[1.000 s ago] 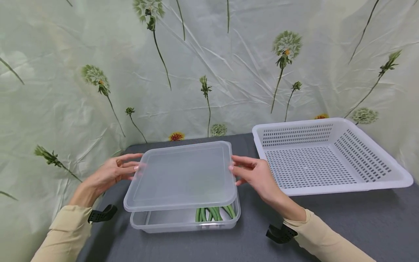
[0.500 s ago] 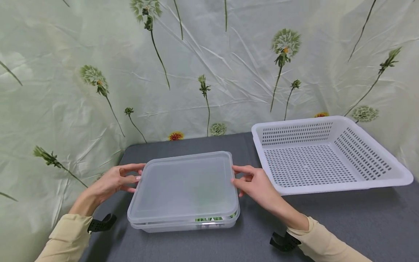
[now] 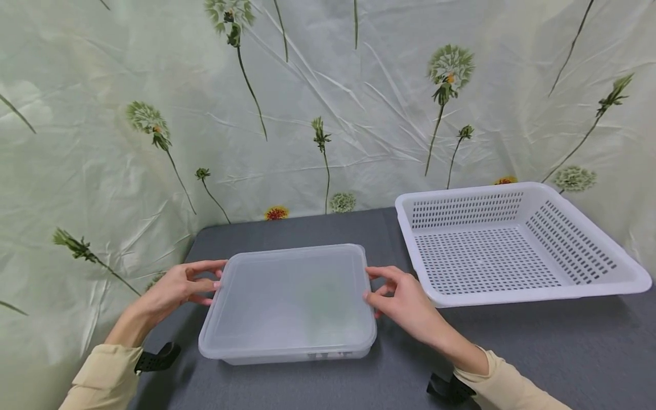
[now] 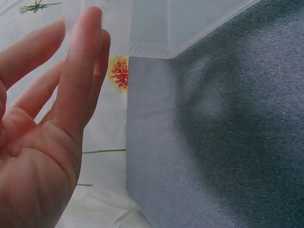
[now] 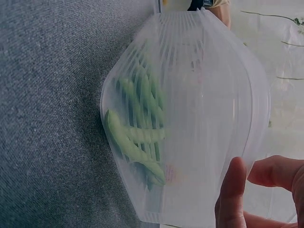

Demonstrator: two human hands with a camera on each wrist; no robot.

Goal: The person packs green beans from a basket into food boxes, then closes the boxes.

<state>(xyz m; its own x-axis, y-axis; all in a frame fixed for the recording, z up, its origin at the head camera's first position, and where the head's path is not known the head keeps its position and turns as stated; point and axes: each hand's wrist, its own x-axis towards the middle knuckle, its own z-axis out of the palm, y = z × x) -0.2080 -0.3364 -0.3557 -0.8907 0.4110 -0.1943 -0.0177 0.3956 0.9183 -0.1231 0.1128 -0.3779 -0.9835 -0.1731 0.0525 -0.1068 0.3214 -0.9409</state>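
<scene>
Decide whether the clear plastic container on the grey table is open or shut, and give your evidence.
Shut. The lid lies flat on the container, no gap showing, with the left hand and right hand at its side edges.

Both arms wear long beige sleeves ending at the wrist. Left hand (image 3: 176, 286) and right hand (image 3: 405, 296) bare, no gloves or rings seen. Black strap mount under each sleeve cuff.
</scene>
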